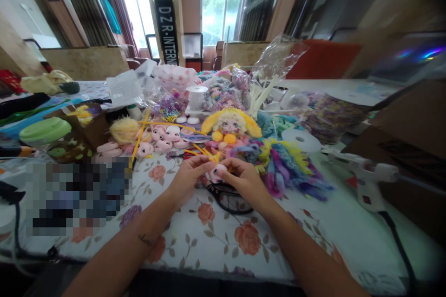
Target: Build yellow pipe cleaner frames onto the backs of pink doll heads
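Close together over the flowered cloth, both hands work at a small pale doll head (215, 174) with a dark painted eye. My right hand (245, 178) is closed around its right side, thumb across the front. Fingers pinched, my left hand (191, 174) holds a yellow pipe cleaner (205, 152) at the head's top; its ends stick out up and left. Fingers partly hide both things. Just below the hands lie black-handled scissors (232, 202). Behind them sits a finished-looking doll (231, 125) with yellow drooping ears and curly pale hair.
Several doll faces (163, 138) lie to the left, near a green-lidded container (45, 130). Multicoloured fuzzy strands (282, 169) spread on the right, beside a white spool (301, 139). A glue gun (365, 174) with its cord and a cardboard box (414, 125) stand far right.
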Action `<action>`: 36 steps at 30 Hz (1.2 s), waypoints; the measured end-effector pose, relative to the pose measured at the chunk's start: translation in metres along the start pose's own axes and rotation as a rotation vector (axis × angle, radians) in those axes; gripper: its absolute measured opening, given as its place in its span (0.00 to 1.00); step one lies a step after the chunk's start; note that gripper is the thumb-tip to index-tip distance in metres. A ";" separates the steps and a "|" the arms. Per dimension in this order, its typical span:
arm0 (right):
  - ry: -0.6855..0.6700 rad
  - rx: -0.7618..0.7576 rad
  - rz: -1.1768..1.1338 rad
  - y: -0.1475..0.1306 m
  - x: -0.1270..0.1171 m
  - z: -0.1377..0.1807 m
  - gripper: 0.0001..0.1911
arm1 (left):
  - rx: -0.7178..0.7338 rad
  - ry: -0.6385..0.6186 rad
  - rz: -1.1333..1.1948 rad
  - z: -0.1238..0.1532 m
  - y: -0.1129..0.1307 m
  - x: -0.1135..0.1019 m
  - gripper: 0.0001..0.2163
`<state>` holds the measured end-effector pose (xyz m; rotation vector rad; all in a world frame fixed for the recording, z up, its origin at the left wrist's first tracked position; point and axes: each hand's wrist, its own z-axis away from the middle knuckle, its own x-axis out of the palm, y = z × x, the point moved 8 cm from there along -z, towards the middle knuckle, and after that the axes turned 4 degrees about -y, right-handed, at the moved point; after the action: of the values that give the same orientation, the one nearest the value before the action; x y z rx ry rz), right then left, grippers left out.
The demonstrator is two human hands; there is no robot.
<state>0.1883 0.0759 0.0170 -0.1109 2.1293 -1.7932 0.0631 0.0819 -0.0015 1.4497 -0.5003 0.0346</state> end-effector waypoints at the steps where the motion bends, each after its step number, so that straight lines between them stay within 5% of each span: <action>1: -0.008 0.019 -0.045 0.002 0.001 0.000 0.12 | 0.054 0.010 -0.102 0.001 0.006 -0.001 0.10; 5: -0.048 0.069 -0.094 0.002 0.003 0.001 0.13 | 0.225 0.030 -0.381 0.006 0.028 0.000 0.09; 12: -0.131 0.057 0.070 0.000 0.007 0.002 0.09 | 0.127 -0.065 -0.243 0.003 0.015 0.003 0.09; 20: -0.049 -0.092 0.111 -0.016 0.010 0.004 0.08 | 0.084 -0.166 -0.264 0.005 0.014 0.013 0.08; 25: -0.086 0.002 0.041 -0.013 0.014 0.005 0.08 | 0.081 -0.219 -0.375 0.006 0.021 0.013 0.09; 31: -0.089 0.237 -0.215 0.007 0.022 0.009 0.08 | 0.208 -0.135 -0.426 0.007 0.025 0.008 0.08; 36: -0.057 0.221 -0.255 0.010 0.021 0.008 0.09 | 0.179 -0.023 -0.367 0.006 0.024 0.000 0.11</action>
<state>0.1732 0.0644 0.0013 -0.3877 1.9337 -2.1285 0.0538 0.0798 0.0209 1.7001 -0.2482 -0.2353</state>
